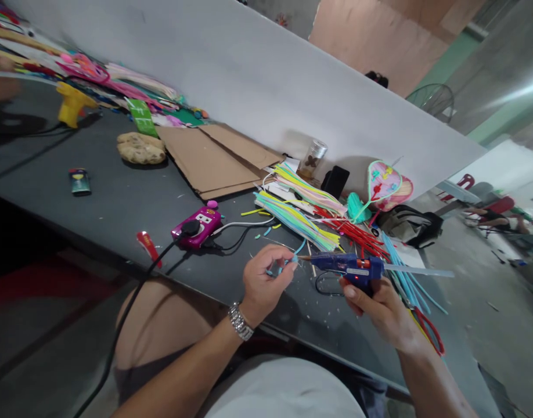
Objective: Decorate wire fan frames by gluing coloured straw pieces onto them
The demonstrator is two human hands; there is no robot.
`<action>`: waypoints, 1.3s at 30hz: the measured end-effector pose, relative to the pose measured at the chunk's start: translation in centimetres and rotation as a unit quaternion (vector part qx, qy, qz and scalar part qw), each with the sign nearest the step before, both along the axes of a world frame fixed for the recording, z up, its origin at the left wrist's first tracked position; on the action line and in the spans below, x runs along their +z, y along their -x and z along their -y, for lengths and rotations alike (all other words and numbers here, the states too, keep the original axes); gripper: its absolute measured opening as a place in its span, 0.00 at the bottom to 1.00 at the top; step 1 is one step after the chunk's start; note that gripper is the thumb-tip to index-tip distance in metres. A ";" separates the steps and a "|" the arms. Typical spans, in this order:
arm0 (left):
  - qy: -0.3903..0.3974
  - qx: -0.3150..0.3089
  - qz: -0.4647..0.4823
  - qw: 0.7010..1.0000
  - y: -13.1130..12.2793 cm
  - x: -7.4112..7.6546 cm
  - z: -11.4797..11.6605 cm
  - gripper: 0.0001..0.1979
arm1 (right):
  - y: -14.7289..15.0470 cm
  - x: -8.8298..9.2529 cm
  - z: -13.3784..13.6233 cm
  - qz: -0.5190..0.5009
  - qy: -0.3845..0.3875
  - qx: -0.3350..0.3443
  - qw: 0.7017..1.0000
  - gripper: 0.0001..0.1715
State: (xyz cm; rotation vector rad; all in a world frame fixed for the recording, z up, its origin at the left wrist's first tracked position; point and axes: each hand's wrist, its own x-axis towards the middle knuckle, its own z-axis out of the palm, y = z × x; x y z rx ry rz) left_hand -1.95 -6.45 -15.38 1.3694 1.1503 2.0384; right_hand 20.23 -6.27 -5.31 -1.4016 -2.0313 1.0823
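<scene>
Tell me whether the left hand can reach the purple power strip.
Probably yes: the purple power strip lies nearby with mostly bare tabletop between, though the left hand pinches a light-blue piece.

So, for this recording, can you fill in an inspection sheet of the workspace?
Surface: dark grey tabletop, scattered with small scraps.
Job's things: blue glue gun, a translucent glue stick out its back; light-blue piece at its nozzle, contact unclear.
Clutter: pipe-cleaner bundles, cardboard sheets, lidded jar, red-handled scissors, yellow glue gun.
Hands: left hand pinches the light-blue piece; right hand grips the blue glue gun.
Cables: black cable runs from the magenta power strip over the table's front edge; white cable lies on the tabletop.
Surroundings: white partition behind the table, wire-cage fan beyond it, red chairs off to the right.
</scene>
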 end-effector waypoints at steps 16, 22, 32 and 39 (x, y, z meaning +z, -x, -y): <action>-0.001 -0.070 0.005 0.998 0.5 -0.2 0.0 0.04 | -1.4 1.5 -2.7 0.071 -0.003 0.079 0.994 0.38; -0.005 -0.071 -0.002 0.997 0.7 0.0 0.1 0.05 | -1.1 2.4 -2.6 0.080 0.017 0.077 0.994 0.38; -0.005 -0.077 0.003 0.997 0.7 0.1 0.1 0.04 | -0.8 2.6 -2.6 0.074 0.033 0.081 0.993 0.38; 0.001 -0.076 -0.001 0.997 0.7 -0.1 0.1 0.04 | -1.0 2.3 -2.8 0.068 0.031 0.079 0.994 0.36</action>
